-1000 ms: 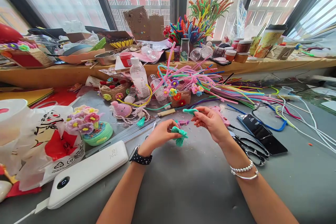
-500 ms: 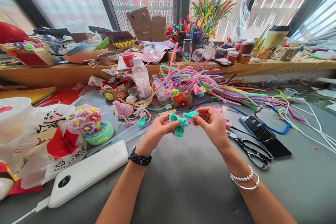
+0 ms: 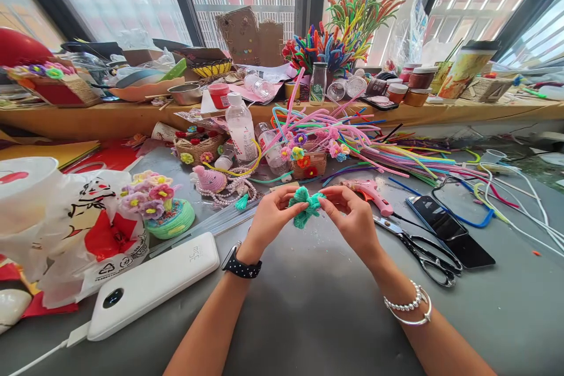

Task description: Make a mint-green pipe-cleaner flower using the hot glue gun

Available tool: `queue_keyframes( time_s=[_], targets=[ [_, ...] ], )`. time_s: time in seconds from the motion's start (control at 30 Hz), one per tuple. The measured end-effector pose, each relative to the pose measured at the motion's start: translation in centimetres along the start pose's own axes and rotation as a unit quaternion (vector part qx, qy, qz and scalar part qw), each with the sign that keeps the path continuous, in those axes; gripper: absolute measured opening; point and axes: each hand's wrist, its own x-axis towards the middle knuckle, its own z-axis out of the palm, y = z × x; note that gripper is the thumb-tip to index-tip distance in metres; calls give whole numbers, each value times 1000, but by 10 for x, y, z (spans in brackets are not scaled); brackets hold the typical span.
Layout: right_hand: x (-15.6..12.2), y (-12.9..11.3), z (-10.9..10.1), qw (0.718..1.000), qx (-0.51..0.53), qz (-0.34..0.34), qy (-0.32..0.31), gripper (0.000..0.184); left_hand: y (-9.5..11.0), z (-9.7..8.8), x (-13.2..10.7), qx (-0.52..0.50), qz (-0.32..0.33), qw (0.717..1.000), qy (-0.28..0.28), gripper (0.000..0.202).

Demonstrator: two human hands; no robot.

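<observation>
Above the grey tabletop, my left hand (image 3: 274, 217) pinches a fuzzy teal flower-like piece (image 3: 301, 215) between thumb and fingers. My right hand (image 3: 352, 215) closes its fingertips on a smaller teal tuft (image 3: 316, 202) at the right side of that piece. The two teal parts meet or overlap; whether they are joined I cannot tell. Just beyond my right hand lies a pink glue gun (image 3: 372, 195). Black-handled scissors (image 3: 425, 252) rest to its right. Behind my left hand, a small teal tassel (image 3: 242, 202) lies beside a string of beads (image 3: 215, 197).
A white power bank (image 3: 154, 285) with its cable lies at the left, near a yarn flower pot (image 3: 170, 220) and a plastic bag (image 3: 70, 235). A phone (image 3: 434, 217) sits at the right. Pipe cleaners (image 3: 396, 155), bottles (image 3: 241, 129) and a flower basket (image 3: 311, 165) crowd the back.
My right hand has moved left, bringing its small teal tuft from apart against the flower-like piece in my left hand. The view has shifted slightly, and more of the glue gun shows.
</observation>
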Motion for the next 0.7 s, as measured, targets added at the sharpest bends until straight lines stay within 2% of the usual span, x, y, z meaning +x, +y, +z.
queue_keyframes(
  time_s=[0.2,0.4,0.53,0.7],
  targets=[
    [0,2,3,1000,12,-13,2,20,1,-1,0,-4,0,1000,-9,35],
    [3,6,2,999,46,13,18,25,4,-5,0,-35,-24,999,-9,39],
    [8,10,-2,995,87,46,33,27,2,-7,1,-99,-60,993,12,36],
    [11,14,-3,989,126,70,39,28,-3,-5,3,-212,-116,970,19,28]
  ],
)
